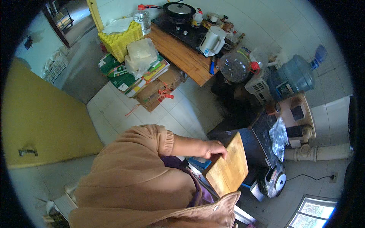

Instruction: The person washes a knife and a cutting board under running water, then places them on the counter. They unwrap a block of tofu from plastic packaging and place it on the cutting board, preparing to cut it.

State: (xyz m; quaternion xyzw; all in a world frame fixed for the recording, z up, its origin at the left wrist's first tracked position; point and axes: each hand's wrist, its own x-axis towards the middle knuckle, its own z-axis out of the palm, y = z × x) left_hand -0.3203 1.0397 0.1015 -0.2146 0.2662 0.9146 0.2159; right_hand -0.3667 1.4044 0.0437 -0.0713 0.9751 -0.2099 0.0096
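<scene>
My left hand (216, 150) grips the edge of a wooden cutting board (229, 168). The board is tilted, its broad pale face turned up to the camera. Beside the hand and partly behind the board is a blue plastic object (200, 162), too covered to name. A tan jacket sleeve with an elastic cuff (168, 142) reaches my forearm. Out of view is my right hand; the jacket's collar and front fill the bottom of the picture. Just past the board stands a dark cabinet or counter with a black top (261, 134).
A crumpled clear plastic bag (279, 138) lies on the black top, with a rice cooker (275, 181) nearby. Farther off are a white electric kettle (212, 41), a gas stove (182, 30) bearing a lidded pan, a large water bottle (293, 75), and stacked cartons (154, 94) on the floor.
</scene>
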